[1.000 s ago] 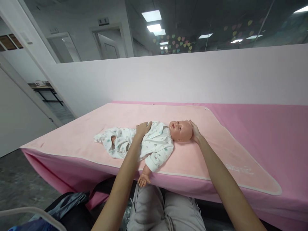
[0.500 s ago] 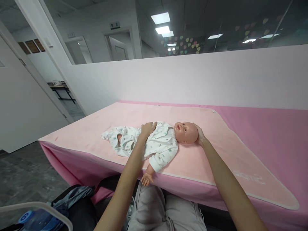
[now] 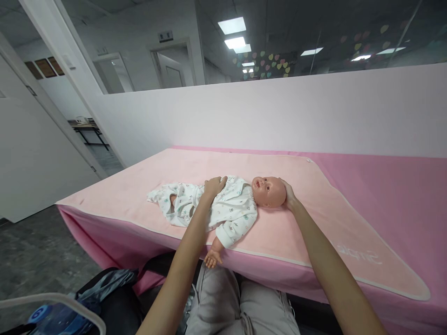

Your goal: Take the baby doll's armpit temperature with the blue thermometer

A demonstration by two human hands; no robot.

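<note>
A baby doll in white patterned clothes lies on its back on a pale pink mat, its head to the right and its legs to the left. One doll arm hangs over the mat's front edge. My left hand lies spread on the doll's belly. Against the crown of the doll's head rests my right hand, cupped with its fingers partly hidden behind the head.
Under the mat is a pink cloth. A white wall with a window stands behind. At the lower left are a water bottle, a pale curved bar and a dark bag or seat.
</note>
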